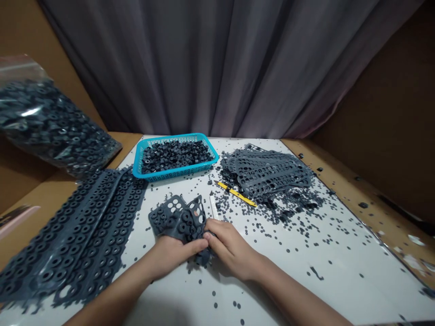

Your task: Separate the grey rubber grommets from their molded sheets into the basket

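Head view: left hand (171, 254) and right hand (233, 248) grasping crumpled dark-grey perforated rubbery sheet (166, 219), fingers closed on it, above white tabletop (275, 258). Beyond: slim yellow pen-like tool (237, 194), blue plastic basket (137, 160) holding small dark pieces (176, 155).

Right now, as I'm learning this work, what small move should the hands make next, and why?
Probably push out a ring: the left hand and right hand grip the folded dark sheet, where rings sit beside open holes.
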`<state>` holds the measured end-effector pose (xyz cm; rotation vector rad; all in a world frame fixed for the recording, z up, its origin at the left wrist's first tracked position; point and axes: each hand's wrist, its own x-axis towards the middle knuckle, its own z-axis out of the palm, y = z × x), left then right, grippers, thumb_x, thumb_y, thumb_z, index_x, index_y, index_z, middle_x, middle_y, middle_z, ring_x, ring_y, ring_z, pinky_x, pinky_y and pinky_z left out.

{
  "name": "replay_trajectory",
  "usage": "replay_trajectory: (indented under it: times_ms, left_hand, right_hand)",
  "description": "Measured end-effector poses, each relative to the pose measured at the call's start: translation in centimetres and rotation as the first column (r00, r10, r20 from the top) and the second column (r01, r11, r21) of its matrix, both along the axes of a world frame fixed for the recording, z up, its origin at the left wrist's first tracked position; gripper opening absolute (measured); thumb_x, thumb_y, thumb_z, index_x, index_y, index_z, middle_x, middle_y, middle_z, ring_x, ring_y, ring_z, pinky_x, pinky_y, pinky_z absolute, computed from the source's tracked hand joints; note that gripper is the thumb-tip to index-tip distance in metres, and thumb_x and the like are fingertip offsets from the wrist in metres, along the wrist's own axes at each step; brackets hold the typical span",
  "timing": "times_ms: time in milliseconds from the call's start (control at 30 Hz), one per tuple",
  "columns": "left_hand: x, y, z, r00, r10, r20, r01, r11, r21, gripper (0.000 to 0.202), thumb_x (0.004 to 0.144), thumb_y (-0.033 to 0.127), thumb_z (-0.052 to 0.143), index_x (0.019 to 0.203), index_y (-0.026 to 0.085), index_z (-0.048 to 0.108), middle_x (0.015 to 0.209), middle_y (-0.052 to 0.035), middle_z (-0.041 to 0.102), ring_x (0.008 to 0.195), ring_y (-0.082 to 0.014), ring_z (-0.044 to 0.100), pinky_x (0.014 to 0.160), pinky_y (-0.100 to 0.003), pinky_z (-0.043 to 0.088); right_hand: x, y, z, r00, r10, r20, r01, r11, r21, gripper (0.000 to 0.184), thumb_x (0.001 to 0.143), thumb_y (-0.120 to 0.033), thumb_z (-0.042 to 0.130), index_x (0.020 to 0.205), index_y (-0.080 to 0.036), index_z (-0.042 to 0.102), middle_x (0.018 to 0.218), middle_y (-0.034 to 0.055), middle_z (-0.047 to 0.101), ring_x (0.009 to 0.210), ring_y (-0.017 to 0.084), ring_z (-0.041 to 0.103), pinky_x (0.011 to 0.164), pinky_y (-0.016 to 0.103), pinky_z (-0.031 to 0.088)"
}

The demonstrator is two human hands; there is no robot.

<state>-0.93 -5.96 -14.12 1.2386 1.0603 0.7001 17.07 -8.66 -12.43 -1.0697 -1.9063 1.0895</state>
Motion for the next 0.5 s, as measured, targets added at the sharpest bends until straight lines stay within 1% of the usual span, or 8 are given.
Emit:
replay_trajectory:
  times_ms: [67, 167, 233, 267, 333, 400, 433, 500]
  left_hand:
    - [0.1, 0.0, -0.3, 0.996, 0.004, 0.094, 0.002, 0.998, -0.059, 0.040, 0.064, 0.027, 0.075, 0.103, 0.022, 0.068, 0.091, -0.0056, 0.073, 0.110, -0.0263, 0.056, 0.101, -0.037, 0.037]
    - [0.5, -0.1, -0.7, 0.951, 0.026, 0.309, 0.032, 0.983, -0.180, 0.041, 0.068, 0.030, 0.073, 0.106, 0.020, 0.065, 0.100, -0.0066, 0.071, 0.112, -0.0240, 0.055, 0.103, -0.037, 0.036]
    - [0.8, -0.2, -0.6, 0.903, 0.102, 0.418, 0.014, 0.964, -0.265, 0.044, 0.064, 0.032, 0.076, 0.105, 0.021, 0.065, 0.103, -0.0058, 0.070, 0.108, -0.0236, 0.058, 0.100, -0.037, 0.040]
    - [0.9, -0.1, -0.5, 0.885, 0.154, 0.440, -0.015, 0.953, -0.303, 0.045, 0.062, 0.032, 0.078, 0.104, 0.021, 0.066, 0.102, -0.0052, 0.070, 0.105, -0.0237, 0.060, 0.097, -0.037, 0.042]
    - [1.0, 0.0, -0.1, 0.867, 0.247, 0.434, -0.089, 0.932, -0.352, 0.046, 0.056, 0.032, 0.081, 0.099, 0.021, 0.067, 0.097, -0.0048, 0.071, 0.100, -0.0243, 0.062, 0.094, -0.037, 0.046]
    - [0.9, 0.1, 0.0, 0.869, 0.278, 0.410, -0.125, 0.924, -0.361, 0.048, 0.055, 0.031, 0.082, 0.099, 0.020, 0.067, 0.094, -0.0053, 0.072, 0.100, -0.0252, 0.062, 0.093, -0.038, 0.046]
    - [0.9, 0.2, 0.0, 0.876, 0.274, 0.396, -0.133, 0.928, -0.348, 0.048, 0.056, 0.031, 0.081, 0.101, 0.020, 0.067, 0.096, -0.0057, 0.072, 0.101, -0.0255, 0.062, 0.095, -0.038, 0.045]
    - [0.7, 0.2, -0.3, 0.900, 0.258, 0.350, -0.153, 0.942, -0.298, 0.047, 0.060, 0.031, 0.079, 0.104, 0.020, 0.066, 0.102, -0.0061, 0.071, 0.106, -0.0252, 0.059, 0.098, -0.038, 0.042]
  right_hand:
    - [-0.4, -0.1, -0.5, 0.963, -0.029, -0.269, -0.026, 0.979, -0.201, 0.030, 0.090, -0.039, 0.040, 0.068, -0.019, 0.041, 0.066, -0.0007, 0.040, 0.063, 0.013, 0.038, 0.061, 0.027, 0.032]
    - [-1.1, 0.2, -1.0, 0.776, -0.189, -0.602, -0.136, 0.881, -0.453, 0.033, 0.080, -0.046, 0.054, 0.067, -0.018, 0.041, 0.065, -0.0011, 0.038, 0.060, 0.012, 0.035, 0.056, 0.025, 0.030]
    - [-1.2, 0.6, -1.0, 0.662, -0.283, -0.695, -0.177, 0.841, -0.511, 0.033, 0.078, -0.043, 0.056, 0.065, -0.019, 0.037, 0.064, -0.0021, 0.033, 0.057, 0.011, 0.031, 0.055, 0.025, 0.029]
    - [-1.0, 0.9, -0.9, 0.618, -0.307, -0.724, -0.183, 0.839, -0.512, 0.033, 0.079, -0.041, 0.053, 0.064, -0.020, 0.034, 0.062, -0.0030, 0.030, 0.054, 0.011, 0.027, 0.053, 0.025, 0.028]
    - [-0.4, 1.4, -0.5, 0.556, -0.323, -0.766, -0.159, 0.863, -0.479, 0.033, 0.085, -0.038, 0.043, 0.062, -0.021, 0.027, 0.060, -0.0047, 0.021, 0.051, 0.011, 0.019, 0.051, 0.025, 0.027]
    - [0.5, 1.6, -0.2, 0.576, -0.309, -0.757, -0.071, 0.903, -0.423, 0.031, 0.088, -0.037, 0.036, 0.063, -0.022, 0.025, 0.060, -0.0047, 0.019, 0.050, 0.012, 0.017, 0.051, 0.026, 0.026]
    - [0.9, 1.7, -0.1, 0.621, -0.301, -0.724, 0.000, 0.924, -0.384, 0.031, 0.089, -0.037, 0.035, 0.064, -0.021, 0.028, 0.060, -0.0042, 0.021, 0.051, 0.012, 0.020, 0.052, 0.026, 0.026]
    - [1.6, 1.4, 0.1, 0.759, -0.285, -0.585, 0.155, 0.953, -0.262, 0.030, 0.091, -0.037, 0.034, 0.067, -0.020, 0.035, 0.063, -0.0023, 0.029, 0.056, 0.013, 0.028, 0.055, 0.028, 0.028]
